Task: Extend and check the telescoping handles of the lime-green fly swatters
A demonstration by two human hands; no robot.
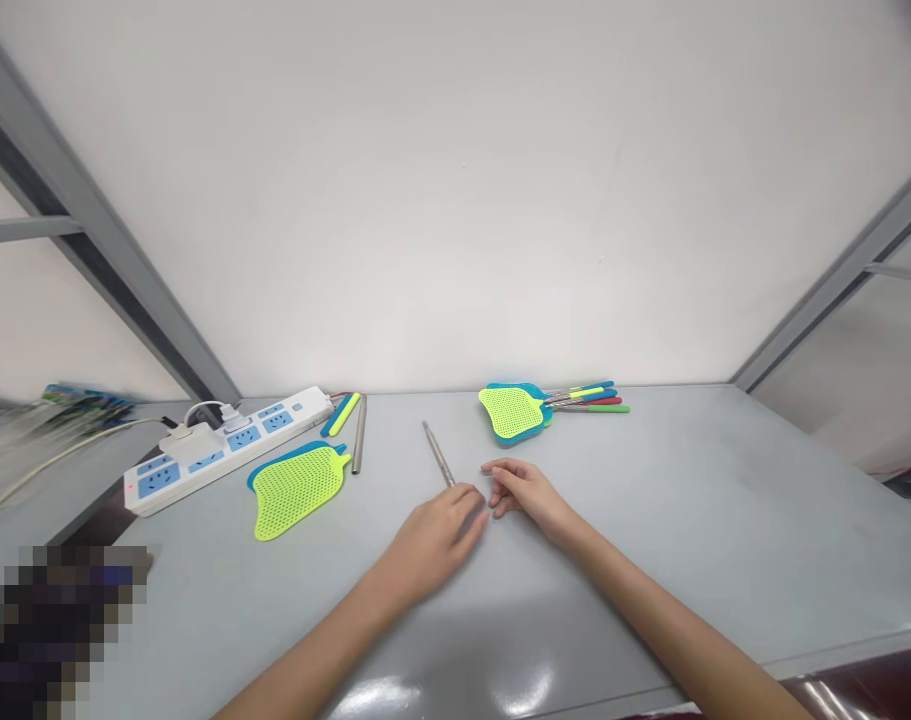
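My left hand [444, 535] is closed around a thin metal rod [438, 452], whose far end points away and slightly left over the grey table. The rod's near end is hidden under the fingers. Close by on its right is my right hand [526, 492], fingers loosely bent and apart, with nothing visible in them. To the left lie a yellow-green perforated fly swatter head [297, 490] and a blue swatter head [264, 467] partly beneath it. Behind these are a second metal rod [359, 435], a yellow-green handle grip [345, 414] and a blue grip [333, 416].
Several swatters with coloured handles lie in a pile at the back, topped by a yellow-green head [511, 413]. A white power strip [230, 450] with plugged-in adapters crosses the table's left side. A pale wall [455, 200] stands behind, between grey metal posts [117, 230].
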